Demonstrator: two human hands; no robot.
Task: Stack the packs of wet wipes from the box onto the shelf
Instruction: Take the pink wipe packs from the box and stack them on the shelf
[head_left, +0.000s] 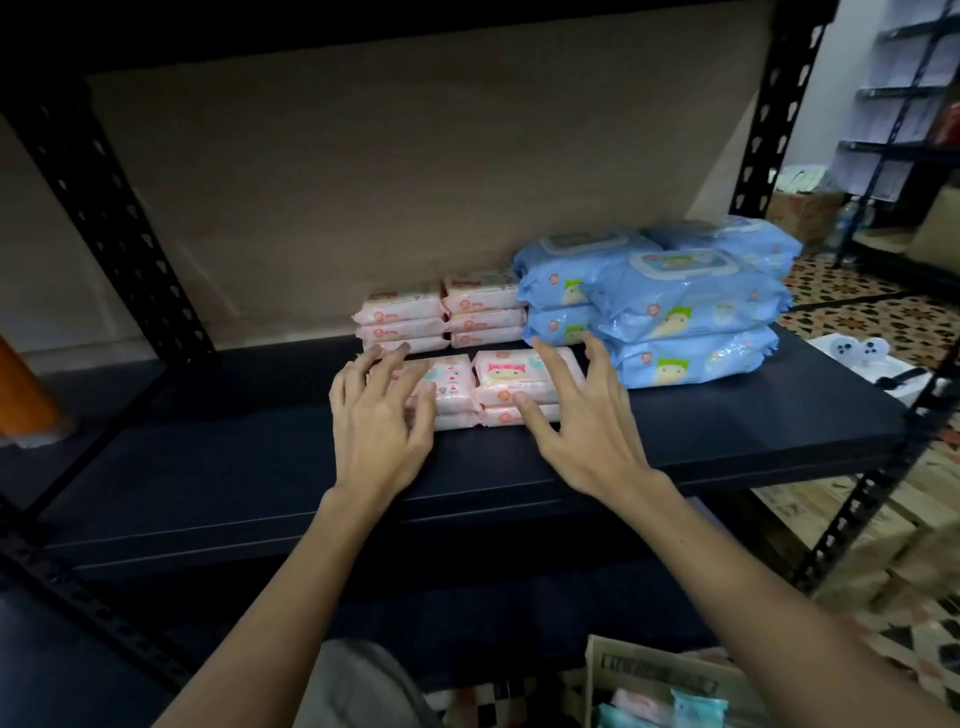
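Note:
Small pink wet-wipe packs stand in stacks on the dark shelf (675, 431). Two front stacks (498, 384) sit side by side, with two taller back stacks (441, 317) behind them. My left hand (379, 415) lies with spread fingers on the left front stack. My right hand (576, 415) is spread over the right front stack, its thumb at the stack's front. Neither hand grips a pack. Large blue wipe packs (675, 306) are piled to the right. The cardboard box (665, 680) at bottom right holds more packs.
Black perforated shelf posts (109, 208) rise at left and right. The upper shelf board hangs overhead. An orange object (26, 395) stands far left. Patterned floor tiles, more boxes and another rack lie to the right.

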